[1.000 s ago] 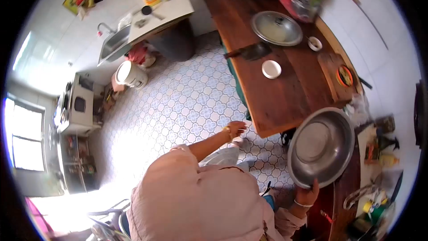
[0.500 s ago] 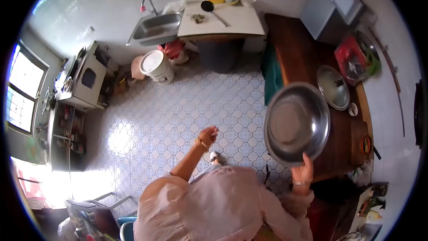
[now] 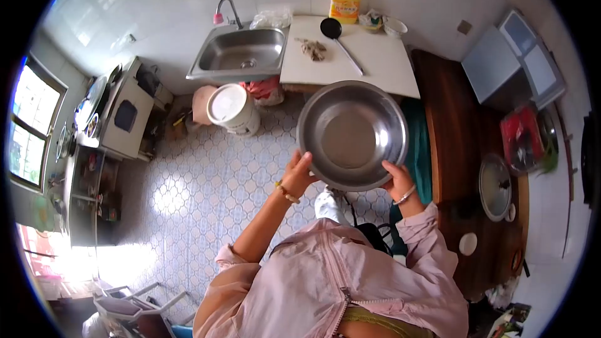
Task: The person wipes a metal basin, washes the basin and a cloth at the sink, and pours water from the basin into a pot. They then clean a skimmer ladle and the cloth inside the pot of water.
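Note:
A wide stainless steel basin (image 3: 350, 134) is held up in front of my body, over the tiled floor. Nothing shows inside it but reflections. My left hand (image 3: 297, 174) grips the rim at the lower left, thumb over the edge. At the lower right, my right hand (image 3: 399, 181) has the rim between its thumb and the fingers hidden below. The basin's far edge overlaps the front of the white counter (image 3: 382, 72) in this view.
A metal sink (image 3: 241, 50) with a faucet stands ahead left, beside a black ladle (image 3: 332, 28) and a yellow jug (image 3: 345, 3) on the counter. A lidded white bucket (image 3: 231, 109) sits on the floor. The wooden table (image 3: 463, 150) at right bears a glass lid (image 3: 494, 188).
The basin has moved left, from beside the wooden table to in front of me. My left hand has come up and taken hold of its rim. My view has shifted toward the sink.

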Available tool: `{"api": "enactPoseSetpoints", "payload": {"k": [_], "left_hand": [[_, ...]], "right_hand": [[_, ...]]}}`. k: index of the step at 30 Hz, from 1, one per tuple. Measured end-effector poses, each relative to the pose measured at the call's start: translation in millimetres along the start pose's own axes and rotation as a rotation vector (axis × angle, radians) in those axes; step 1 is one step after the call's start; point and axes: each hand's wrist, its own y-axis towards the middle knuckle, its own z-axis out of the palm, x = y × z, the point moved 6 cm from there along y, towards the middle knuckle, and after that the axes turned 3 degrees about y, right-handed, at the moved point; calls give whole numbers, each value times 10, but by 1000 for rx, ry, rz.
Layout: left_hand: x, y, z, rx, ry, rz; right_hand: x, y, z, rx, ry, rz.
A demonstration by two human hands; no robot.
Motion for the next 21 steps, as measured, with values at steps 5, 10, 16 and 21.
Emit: {"api": "enactPoseSetpoints", "payload": {"k": [5,10,16,21], "left_hand": [[-685,1000,-385,-108,-52,64],[-1572,2057,-822,-269,1,44],[-2545,3420,-1210,-218,-46,-146],[-2852,4684,-1409,-191,-26,-248]], "right_hand": [[420,1412,604,140,-147,135],[1085,2654,1395,407,-315,172],[2590,4369,1682,209,-927,-307],[3687,5400,2120,-31,-1290,-802]]}}
